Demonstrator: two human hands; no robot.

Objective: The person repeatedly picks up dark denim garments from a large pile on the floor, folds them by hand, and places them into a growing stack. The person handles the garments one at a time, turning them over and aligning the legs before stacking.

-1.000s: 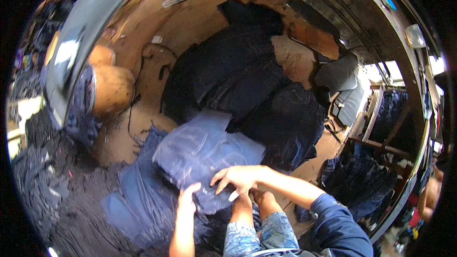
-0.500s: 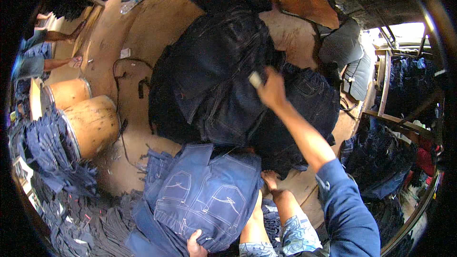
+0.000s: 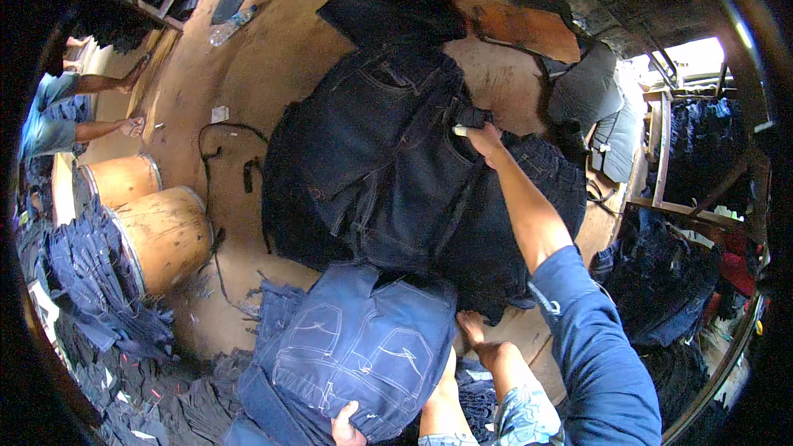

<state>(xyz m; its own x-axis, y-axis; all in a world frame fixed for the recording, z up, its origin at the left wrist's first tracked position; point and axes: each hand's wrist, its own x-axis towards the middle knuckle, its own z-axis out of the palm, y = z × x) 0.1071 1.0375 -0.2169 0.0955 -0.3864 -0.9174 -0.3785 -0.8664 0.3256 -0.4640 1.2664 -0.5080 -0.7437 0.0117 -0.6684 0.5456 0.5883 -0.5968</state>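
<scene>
My right hand [image 3: 481, 138] reaches far forward and grips the waistband of dark navy jeans [image 3: 388, 157] on top of a heap of dark jeans [image 3: 512, 231] on the floor. My left hand [image 3: 345, 427] rests at the near edge of a lighter blue pair of jeans [image 3: 363, 347], spread back-pockets-up on a stack in front of me. My bare foot [image 3: 479, 339] stands on the floor beside that stack.
Two round wooden drums [image 3: 161, 231] stand at the left, with dark jeans draped beside them [image 3: 83, 281]. Another person's hands [image 3: 132, 124] work at the far left. A plastic bottle [image 3: 231, 25] and a black strap [image 3: 248, 173] lie on the brown floor. More jeans hang at the right [image 3: 702, 140].
My right hand left the light blue jeans, reached out over the dark heap and took hold of the dark navy jeans. My left hand slid back to the near edge of the blue pair.
</scene>
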